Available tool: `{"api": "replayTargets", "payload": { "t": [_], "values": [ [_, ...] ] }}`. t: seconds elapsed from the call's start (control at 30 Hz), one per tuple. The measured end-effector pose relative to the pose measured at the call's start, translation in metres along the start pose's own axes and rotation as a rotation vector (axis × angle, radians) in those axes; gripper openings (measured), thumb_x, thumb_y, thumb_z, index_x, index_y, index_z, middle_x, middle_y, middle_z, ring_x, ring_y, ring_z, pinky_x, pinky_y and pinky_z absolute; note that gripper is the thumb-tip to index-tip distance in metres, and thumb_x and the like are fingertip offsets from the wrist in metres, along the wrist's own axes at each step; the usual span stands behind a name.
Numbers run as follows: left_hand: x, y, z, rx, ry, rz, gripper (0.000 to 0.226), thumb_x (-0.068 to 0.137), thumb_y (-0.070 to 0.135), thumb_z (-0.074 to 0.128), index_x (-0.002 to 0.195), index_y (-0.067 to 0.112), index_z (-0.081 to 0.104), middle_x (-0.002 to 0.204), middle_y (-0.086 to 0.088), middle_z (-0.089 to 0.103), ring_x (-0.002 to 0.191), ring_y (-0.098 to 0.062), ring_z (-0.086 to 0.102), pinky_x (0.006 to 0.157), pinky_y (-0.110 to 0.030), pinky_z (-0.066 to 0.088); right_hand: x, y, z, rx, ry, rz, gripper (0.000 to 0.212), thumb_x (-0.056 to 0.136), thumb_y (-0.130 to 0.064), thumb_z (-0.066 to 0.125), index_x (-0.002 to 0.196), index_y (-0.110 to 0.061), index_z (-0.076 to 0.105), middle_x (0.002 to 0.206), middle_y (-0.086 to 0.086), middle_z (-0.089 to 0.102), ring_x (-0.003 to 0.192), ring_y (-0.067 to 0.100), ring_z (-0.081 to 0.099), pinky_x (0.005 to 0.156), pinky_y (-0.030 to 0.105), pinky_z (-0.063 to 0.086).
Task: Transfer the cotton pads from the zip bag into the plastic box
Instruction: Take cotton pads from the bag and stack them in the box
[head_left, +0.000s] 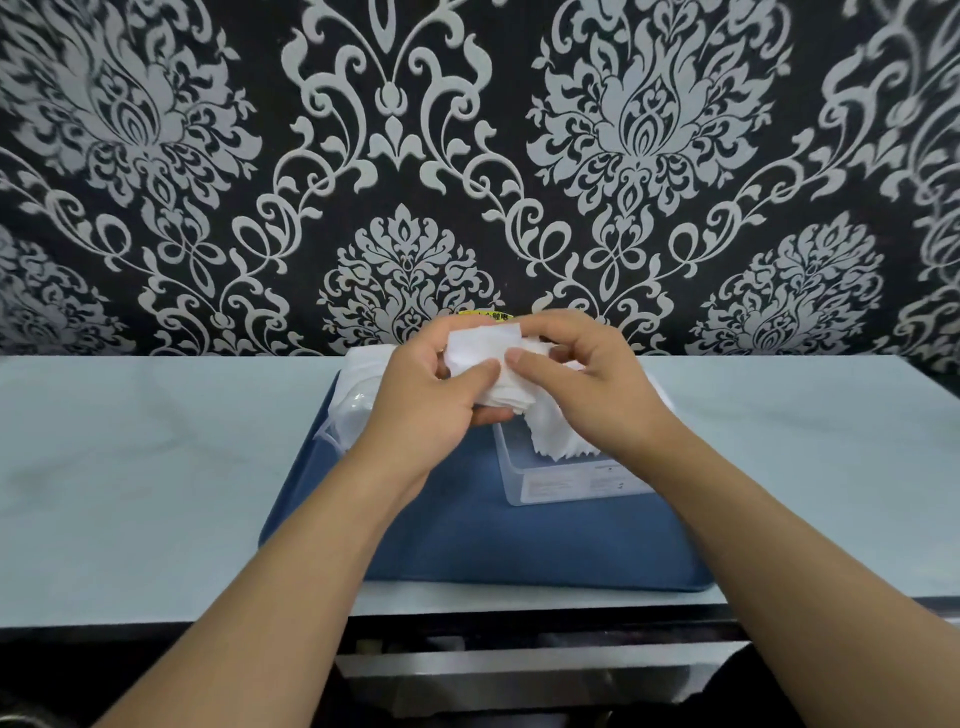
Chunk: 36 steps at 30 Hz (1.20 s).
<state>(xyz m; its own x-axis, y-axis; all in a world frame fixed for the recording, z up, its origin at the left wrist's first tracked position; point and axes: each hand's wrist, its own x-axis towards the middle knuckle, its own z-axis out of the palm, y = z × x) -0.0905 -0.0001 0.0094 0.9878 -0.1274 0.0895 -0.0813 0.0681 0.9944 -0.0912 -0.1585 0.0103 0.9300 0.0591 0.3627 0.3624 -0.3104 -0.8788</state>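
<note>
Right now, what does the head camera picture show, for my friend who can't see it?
Both hands, left hand and right hand, pinch a stack of white cotton pads above a clear plastic box with pads inside. The box sits on a blue tray on a pale table.

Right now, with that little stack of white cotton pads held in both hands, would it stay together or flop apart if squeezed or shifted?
The stack of cotton pads looks soft and probably very light: its edges bend between the left hand and right hand. The layers fan out unevenly at the bottom, so they would likely slide apart. Pads already in the plastic box lie ruffled, suggesting they hold no shape.
</note>
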Motion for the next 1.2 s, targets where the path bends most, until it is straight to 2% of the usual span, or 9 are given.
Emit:
{"api": "replayTargets", "payload": {
  "t": [0.07,0.13,0.27,0.4,0.57,0.67,0.83,1.03,1.2],
  "values": [
    [0.001,-0.002,0.001,0.015,-0.016,-0.002,0.029,0.096,0.001,0.061,0.107,0.027,0.07,0.11,-0.01,0.073,0.091,-0.019,0.076,0.069,-0.031,0.062,0.001,0.005,0.001,-0.121,0.063,-0.072,0.019,0.088,-0.021,0.073,0.106,-0.026,0.077,0.107,-0.008,0.062,0.091,0.001,0.055,0.077,0.019,0.044],
    [0.001,-0.004,0.004,0.0,-0.017,-0.007,0.028,0.095,0.002,0.063,0.107,0.028,0.069,0.11,-0.011,0.072,0.093,-0.021,0.076,0.069,-0.032,0.062,0.003,0.009,0.003,-0.22,0.111,-0.131,0.018,0.085,-0.025,0.075,0.104,-0.026,0.078,0.105,-0.01,0.061,0.096,0.004,0.057,0.076,0.018,0.04],
    [0.002,-0.004,0.006,-0.113,-0.007,-0.061,0.029,0.096,0.002,0.061,0.115,0.024,0.066,0.112,-0.011,0.07,0.09,-0.019,0.076,0.069,-0.03,0.063,0.005,0.007,0.005,-0.334,0.194,-0.239,0.012,0.086,-0.021,0.075,0.096,-0.019,0.08,0.09,-0.008,0.057,0.088,0.008,0.056,0.073,0.012,0.035],
    [0.004,0.001,0.004,-0.307,-0.078,-0.171,0.035,0.098,0.002,0.057,0.127,0.02,0.062,0.119,-0.012,0.073,0.097,-0.021,0.075,0.081,-0.035,0.063,0.005,-0.002,0.009,-0.477,0.197,-0.36,0.008,0.089,-0.018,0.07,0.094,-0.015,0.075,0.083,-0.004,0.057,0.075,0.011,0.053,0.068,0.019,0.039],
    [0.004,0.007,0.001,-0.413,-0.11,-0.219,0.025,0.099,0.017,0.057,0.119,0.006,0.068,0.111,-0.011,0.076,0.102,-0.022,0.074,0.084,-0.036,0.062,0.002,-0.012,0.011,-0.237,0.14,-0.121,0.014,0.093,-0.019,0.061,0.081,-0.013,0.061,0.069,0.008,0.061,0.063,0.022,0.052,0.06,0.035,0.044],
    [0.004,0.006,0.0,-0.377,-0.05,-0.193,0.024,0.099,0.028,0.057,0.105,0.01,0.072,0.094,-0.004,0.079,0.097,-0.024,0.075,0.083,-0.039,0.063,0.002,-0.015,0.007,0.006,0.134,0.034,0.017,0.091,-0.013,0.065,0.074,-0.011,0.063,0.063,0.005,0.056,0.056,0.016,0.046,0.054,0.028,0.04],
    [0.002,0.002,0.0,-0.24,-0.028,-0.131,0.023,0.099,0.025,0.059,0.111,0.01,0.072,0.108,-0.009,0.077,0.102,-0.025,0.074,0.088,-0.042,0.061,0.004,-0.013,-0.005,0.208,0.061,0.168,0.005,0.089,-0.003,0.069,0.084,-0.002,0.067,0.048,-0.01,0.057,0.042,0.0,0.047,0.046,0.01,0.037],
    [0.003,-0.003,-0.001,-0.149,-0.04,-0.105,0.02,0.099,0.015,0.058,0.115,0.011,0.07,0.115,-0.013,0.074,0.104,-0.026,0.073,0.081,-0.037,0.063,0.006,-0.007,-0.009,0.172,0.066,0.149,0.006,0.09,-0.005,0.071,0.091,0.001,0.07,0.059,0.001,0.062,0.043,-0.001,0.049,0.047,0.009,0.038],
    [0.004,-0.005,-0.001,-0.132,-0.039,-0.105,0.016,0.099,0.015,0.06,0.108,0.011,0.072,0.108,-0.012,0.075,0.096,-0.021,0.075,0.075,-0.034,0.063,0.006,-0.003,-0.013,0.103,0.015,0.154,0.01,0.09,-0.006,0.071,0.096,0.001,0.072,0.071,0.007,0.062,0.049,-0.001,0.048,0.051,0.01,0.039]
  ]
}}
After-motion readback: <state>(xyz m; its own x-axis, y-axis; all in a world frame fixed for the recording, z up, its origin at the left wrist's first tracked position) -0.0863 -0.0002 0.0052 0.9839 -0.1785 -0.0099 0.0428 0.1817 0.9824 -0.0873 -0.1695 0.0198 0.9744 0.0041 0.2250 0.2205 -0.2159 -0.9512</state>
